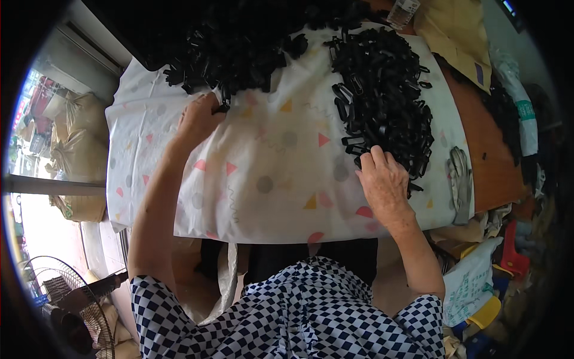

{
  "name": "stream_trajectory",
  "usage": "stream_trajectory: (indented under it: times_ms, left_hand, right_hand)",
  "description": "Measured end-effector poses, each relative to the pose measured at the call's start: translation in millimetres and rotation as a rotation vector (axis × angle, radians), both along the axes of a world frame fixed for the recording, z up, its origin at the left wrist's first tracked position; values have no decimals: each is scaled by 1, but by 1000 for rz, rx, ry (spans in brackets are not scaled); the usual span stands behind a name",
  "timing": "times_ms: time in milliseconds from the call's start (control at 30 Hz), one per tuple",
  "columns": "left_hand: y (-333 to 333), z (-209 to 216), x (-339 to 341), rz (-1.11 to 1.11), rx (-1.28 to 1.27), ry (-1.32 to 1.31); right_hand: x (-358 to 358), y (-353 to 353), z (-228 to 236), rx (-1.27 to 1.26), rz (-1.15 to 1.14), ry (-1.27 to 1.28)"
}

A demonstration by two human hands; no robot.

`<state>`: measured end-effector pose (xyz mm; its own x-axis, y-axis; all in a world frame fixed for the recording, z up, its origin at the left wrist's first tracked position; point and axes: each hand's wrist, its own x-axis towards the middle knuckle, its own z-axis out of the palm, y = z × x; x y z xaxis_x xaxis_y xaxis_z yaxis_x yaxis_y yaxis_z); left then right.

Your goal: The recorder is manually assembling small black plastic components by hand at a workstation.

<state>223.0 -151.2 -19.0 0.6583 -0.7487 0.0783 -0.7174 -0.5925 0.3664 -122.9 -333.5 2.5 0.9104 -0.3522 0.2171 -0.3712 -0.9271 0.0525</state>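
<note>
Two heaps of small black plastic buckle parts lie on a white patterned tablecloth (269, 197). My left hand (200, 119) is at the near edge of the left heap (239, 54), its fingers closed around a black buckle part (225, 100) there. The right heap (382, 90) holds many loop-shaped frame pieces with slots. At its near edge, my right hand (385, 182) rests palm down with curled fingers against the pieces. Its fingertips are partly hidden, and what they pinch cannot be made out.
A pair of whitish gloves (459, 182) lies at the cloth's right edge. Beyond are brown tabletop (493, 161), a paper sack (457, 30) and a clear plastic container (403, 12). A fan (69, 305) stands lower left; plastic bags (472, 278) crowd the lower right.
</note>
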Motion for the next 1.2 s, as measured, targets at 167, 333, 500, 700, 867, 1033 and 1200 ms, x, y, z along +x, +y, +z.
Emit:
stream_trajectory:
  times_ms: [167,333,500,700,867,1033,1200]
  left_hand:
    - [6,3,-30,-86,53,-106]
    - [7,18,-87,-37,-274,447]
    - [6,10,-167,-94,-348,1005]
    - [2,3,-219,-178,-388,706]
    - [0,15,-235,-208,-349,538]
    - [0,14,-242,-269,-352,401]
    - [2,17,-244,-285,-366,391]
  right_hand:
    - [-10,-2,-10,-6,39,3]
    - [-9,-1,-8,39,154,-270]
    - [-6,15,6,980,-2,-383]
    - [-8,32,5,1856,-100,-566]
    - [-17,41,-15,2252,-68,-614]
    - [-19,46,-17,2320,-80,-619]
    - [-19,47,-19,2259,-106,-585]
